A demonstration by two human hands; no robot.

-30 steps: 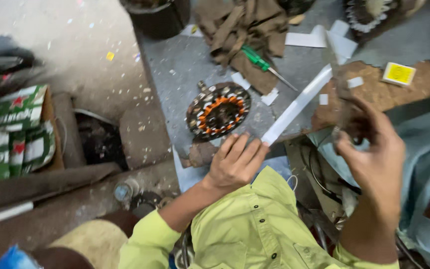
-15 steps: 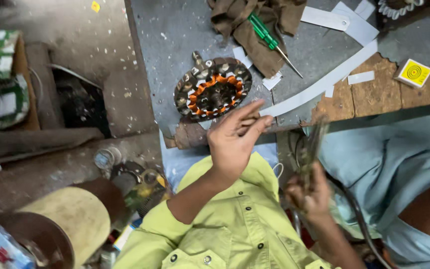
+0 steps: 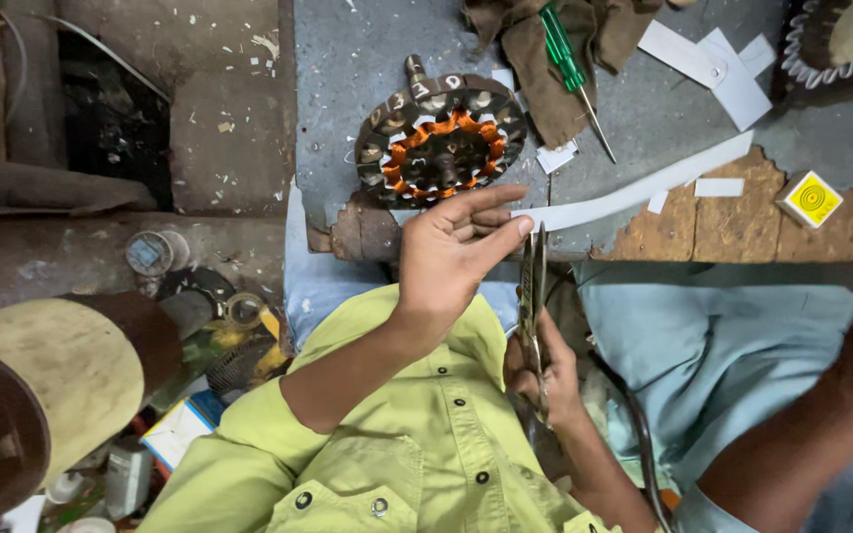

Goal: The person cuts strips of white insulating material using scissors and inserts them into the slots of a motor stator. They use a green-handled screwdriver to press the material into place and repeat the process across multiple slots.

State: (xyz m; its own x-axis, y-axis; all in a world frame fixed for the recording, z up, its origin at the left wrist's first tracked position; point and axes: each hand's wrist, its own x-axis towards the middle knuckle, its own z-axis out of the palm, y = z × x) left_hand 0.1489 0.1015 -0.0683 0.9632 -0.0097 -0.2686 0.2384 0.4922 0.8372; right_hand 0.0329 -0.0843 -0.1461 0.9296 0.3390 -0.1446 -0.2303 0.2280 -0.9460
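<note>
My left hand (image 3: 456, 247) reaches out of a yellow-green sleeve to the table's front edge. Its fingertips pinch the near end of a long white paper strip (image 3: 634, 192) that lies slanted across the table. My right hand (image 3: 548, 375) sits lower, close to my body, gripping a pair of scissors (image 3: 532, 271). The blades point up and are nearly closed, their tips just below the strip's held end. A round motor stator (image 3: 441, 138) with orange-copper windings lies just beyond my left hand.
A green-handled screwdriver (image 3: 567, 59) lies on a brown cloth (image 3: 545, 94) at the back. White paper offcuts (image 3: 718, 69), a small yellow box (image 3: 810, 197) and another stator (image 3: 831, 39) are to the right. Light blue cloth (image 3: 723, 345) and a bare arm (image 3: 802, 444) fill the lower right. Floor clutter lies left.
My right hand has dropped from above the table to below its edge, now holding the scissors upright. My left hand has lifted and reached to the strip's end.
</note>
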